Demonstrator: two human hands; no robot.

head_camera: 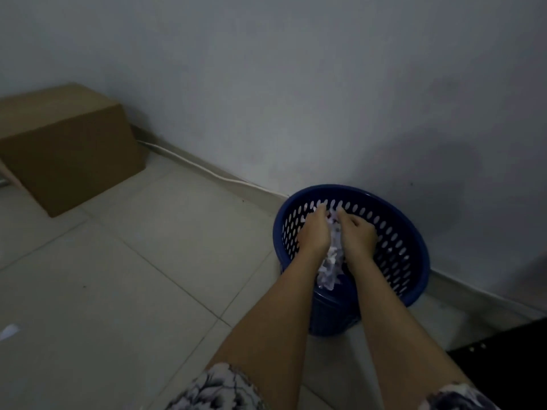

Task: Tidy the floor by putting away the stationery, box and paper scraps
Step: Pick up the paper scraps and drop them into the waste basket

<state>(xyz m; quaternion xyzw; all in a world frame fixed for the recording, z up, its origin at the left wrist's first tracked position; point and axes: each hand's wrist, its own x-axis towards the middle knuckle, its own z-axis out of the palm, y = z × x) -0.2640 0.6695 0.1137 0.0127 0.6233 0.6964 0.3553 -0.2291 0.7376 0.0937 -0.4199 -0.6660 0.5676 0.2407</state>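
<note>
Patterned sleeves (pixel 219 389) and two bare forearms reached down to a blue bin (pixel 349 191).
Both hands were close together inside the bin's mouth, the left hand (pixel 315 235) and right hand (pixel 359 235) cupped around a wad of white scraps (pixel 333 261) squeezed between the palms, fingers curled against it; the wad hung down between the wrists, within the perforated wall. The bin stood on the tiled floor (pixel 148 276) just beside the wall (pixel 296 84). A stray scrap (pixel 9 331) lay on the tiles at the left edge, well apart from the bin. The closed cardboard box (pixel 68 149) sat on the floor at the far left, near the wall, and a pale cable (pixel 189 164) ran along the skirting from behind it towards the bin. Something dark (pixel 509 359) filled the lower right corner; I could not tell what it was.
</note>
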